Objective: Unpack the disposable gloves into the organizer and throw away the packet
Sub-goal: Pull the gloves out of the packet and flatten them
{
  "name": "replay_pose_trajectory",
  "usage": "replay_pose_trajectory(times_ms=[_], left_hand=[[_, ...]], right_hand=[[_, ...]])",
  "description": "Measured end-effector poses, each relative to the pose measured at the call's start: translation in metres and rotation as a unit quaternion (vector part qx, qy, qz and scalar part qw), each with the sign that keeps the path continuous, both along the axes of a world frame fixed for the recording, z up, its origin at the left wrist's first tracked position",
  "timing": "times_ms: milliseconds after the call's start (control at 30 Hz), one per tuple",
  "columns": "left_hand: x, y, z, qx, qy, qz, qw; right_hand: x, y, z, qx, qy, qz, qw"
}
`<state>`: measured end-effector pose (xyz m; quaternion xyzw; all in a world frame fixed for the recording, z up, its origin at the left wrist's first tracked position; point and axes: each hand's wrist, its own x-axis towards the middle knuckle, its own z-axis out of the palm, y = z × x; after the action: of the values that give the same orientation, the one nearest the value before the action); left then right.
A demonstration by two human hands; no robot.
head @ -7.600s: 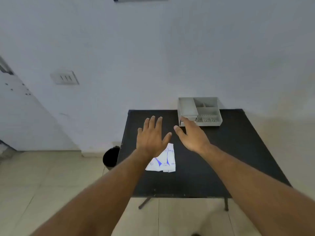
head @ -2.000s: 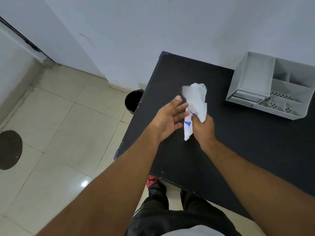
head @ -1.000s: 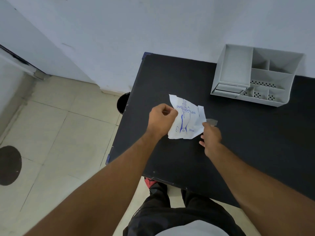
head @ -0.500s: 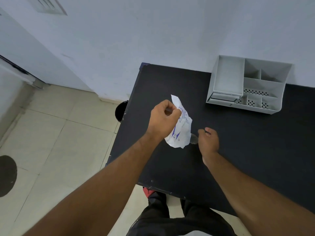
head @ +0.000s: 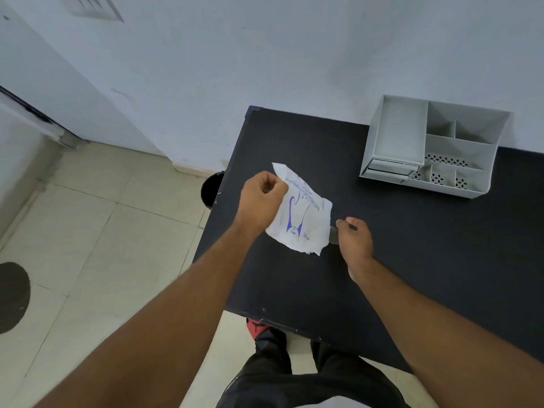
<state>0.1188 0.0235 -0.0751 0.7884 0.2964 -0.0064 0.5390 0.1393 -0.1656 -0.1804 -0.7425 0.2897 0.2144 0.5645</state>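
The white glove packet [head: 303,214] with blue print hangs above the black table [head: 412,245], crumpled. My left hand [head: 260,201] is shut on its upper left edge. My right hand [head: 353,240] pinches a thin clear glove [head: 334,231] that sticks out of the packet's right side; most of the glove is hidden. The grey organizer [head: 432,148] stands at the table's back right, with one large tray on its left and several smaller compartments. I see nothing in them.
A black bin [head: 210,188] stands on the tiled floor against the table's left edge, near the wall. My dark trousers and a red shoe [head: 257,326] show below the table's front edge. A dark round patch [head: 11,295] marks the floor far left.
The packet was lifted from the table and passed from my right hand to my left. It has turned flatter towards me, and my right hand has drawn a clear glove out at the packet's right side.
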Motion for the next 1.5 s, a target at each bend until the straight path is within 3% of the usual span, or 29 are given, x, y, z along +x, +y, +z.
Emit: replay_pose_trajectory(times_ms=[100, 200, 433, 567, 700, 867, 967, 1133, 1333, 1500], left_hand=[[-0.006, 0.009, -0.002, 0.015, -0.011, 0.036, 0.999], [-0.006, 0.007, 0.000, -0.008, -0.038, 0.005, 0.999], [-0.005, 0.024, -0.016, 0.015, -0.003, 0.073, 0.997], [-0.008, 0.052, -0.037, 0.136, 0.082, 0.049, 0.986], [-0.026, 0.060, -0.061, 0.344, 0.129, -0.044, 0.929], [-0.041, 0.044, -0.082, 0.291, 0.194, -0.184, 0.919], [-0.045, 0.032, -0.093, 0.261, 0.229, -0.225, 0.911], [-0.045, 0.022, -0.108, 0.205, 0.235, -0.192, 0.931], [-0.032, 0.016, -0.109, 0.137, 0.186, -0.082, 0.970], [-0.030, 0.009, -0.105, 0.146, 0.111, -0.097, 0.978]], right_hand=[[-0.002, 0.003, -0.001, -0.004, 0.004, 0.014, 1.000], [-0.004, 0.006, -0.005, -0.009, 0.002, 0.019, 1.000], [-0.004, 0.015, 0.000, -0.016, 0.003, 0.055, 0.998], [-0.005, 0.022, 0.001, -0.034, 0.015, 0.104, 0.994], [-0.009, 0.031, 0.002, -0.044, 0.008, 0.153, 0.987], [-0.007, 0.043, -0.002, -0.047, 0.034, 0.170, 0.984], [-0.005, 0.049, -0.002, 0.015, 0.072, 0.137, 0.988], [-0.001, 0.057, -0.004, 0.107, 0.151, 0.052, 0.981], [0.007, 0.057, 0.002, 0.207, 0.182, 0.086, 0.957], [0.011, 0.062, 0.000, 0.230, 0.183, 0.087, 0.952]])
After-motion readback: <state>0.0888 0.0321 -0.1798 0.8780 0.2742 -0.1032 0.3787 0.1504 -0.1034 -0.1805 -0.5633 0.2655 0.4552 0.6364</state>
